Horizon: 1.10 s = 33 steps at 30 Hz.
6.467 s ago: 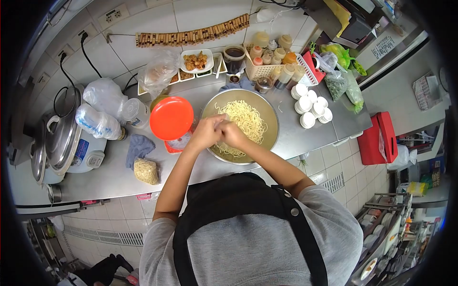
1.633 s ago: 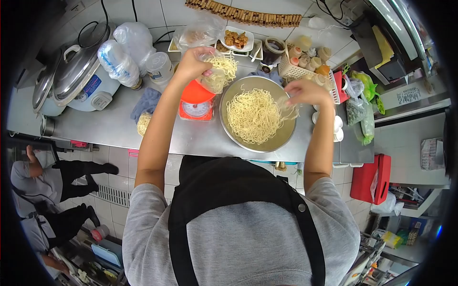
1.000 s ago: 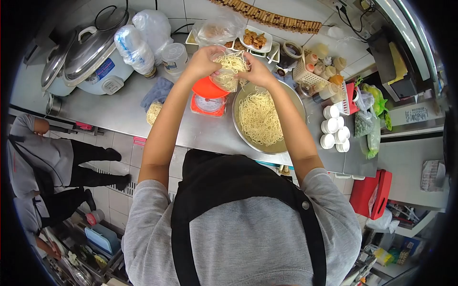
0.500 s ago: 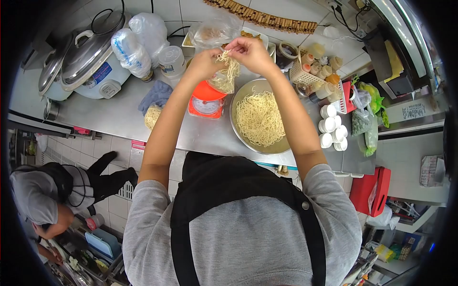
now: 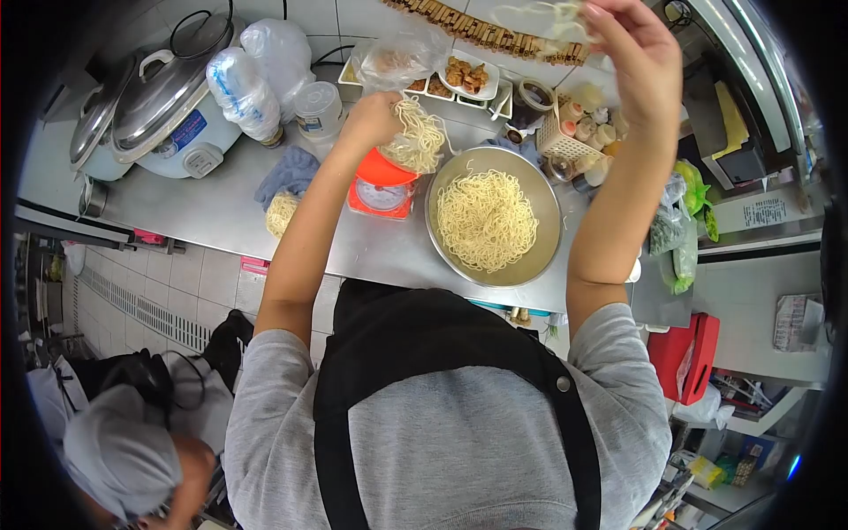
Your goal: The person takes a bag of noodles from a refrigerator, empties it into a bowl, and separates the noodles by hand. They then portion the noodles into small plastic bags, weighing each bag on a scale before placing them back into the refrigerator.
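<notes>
While clump of pale yellow noodles (image 5: 415, 141) is gripped in closed left hand (image 5: 373, 113) over red kitchen scale (image 5: 380, 185), upper centre, loose noodle strands (image 5: 539, 16) are pinched by right hand (image 5: 638, 53), upper right, well apart. Round steel bowl (image 5: 533, 258) is positioned below, between both.

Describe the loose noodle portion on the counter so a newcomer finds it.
Start at the round steel bowl of yellow noodles. Left, past the red kitchen scale, a small noodle bundle lies by a blue cloth, the only noodles on bare steel counter.
</notes>
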Tool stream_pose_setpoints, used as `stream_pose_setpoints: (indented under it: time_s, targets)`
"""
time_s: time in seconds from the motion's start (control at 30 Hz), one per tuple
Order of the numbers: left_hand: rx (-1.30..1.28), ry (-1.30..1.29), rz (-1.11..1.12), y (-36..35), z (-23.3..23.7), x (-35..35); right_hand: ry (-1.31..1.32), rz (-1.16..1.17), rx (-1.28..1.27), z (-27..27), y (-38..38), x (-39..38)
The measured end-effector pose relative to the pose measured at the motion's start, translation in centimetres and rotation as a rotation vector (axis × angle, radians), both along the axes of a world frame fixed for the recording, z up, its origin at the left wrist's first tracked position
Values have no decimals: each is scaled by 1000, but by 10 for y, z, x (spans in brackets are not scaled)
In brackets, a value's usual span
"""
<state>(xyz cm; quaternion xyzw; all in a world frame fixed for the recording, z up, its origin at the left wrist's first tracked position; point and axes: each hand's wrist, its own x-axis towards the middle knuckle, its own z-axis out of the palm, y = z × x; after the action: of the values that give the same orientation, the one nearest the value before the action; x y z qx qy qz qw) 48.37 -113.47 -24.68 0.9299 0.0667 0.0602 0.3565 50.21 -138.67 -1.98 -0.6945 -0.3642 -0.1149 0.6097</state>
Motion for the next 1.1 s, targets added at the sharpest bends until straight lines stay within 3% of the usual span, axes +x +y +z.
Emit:
stream_pose_setpoints:
  time_s: [0.1,0.17,0.23,0.3,0.43,0.5,0.6,0.73,0.8,0.83,0.87,0.93,1.07,1.1]
  targets:
    - [0,-36,1,1,-3,0,-14,29,-197,-23,-44,26]
    - [7,-82,4,2,-6,1,209,126,-492,-48,-51,26]
    - [9,-89,-22,2,-9,3,146,102,-973,-66,-44,14]
    - [21,-99,-21,1,-7,2,147,-20,-1170,-106,-33,25]
    - [12,-77,-39,-3,1,1,266,74,-992,-163,24,30]
    - [27,-68,-41,-4,2,1,-5,52,-768,-217,51,35]
    - [37,-57,-41,-6,7,-2,-72,-10,-653,-258,77,29]
    - [58,-116,-63,-5,7,-4,83,73,-752,-233,76,33]
    - [-3,-144,-78,-3,6,-6,293,53,-781,-208,73,31]
    - [-62,-173,-99,-3,6,-6,131,-9,-677,-209,72,34]
    - [-64,-174,-99,-5,13,-8,130,-10,-678,-203,73,36]
    - [-302,12,-113,-12,26,-12,449,184,-504,-188,76,40]
    - [-312,-37,-160,-17,34,-1,201,127,-578,-147,66,35]
    - [-341,-152,-225,-20,36,6,145,66,-533,-144,60,42]
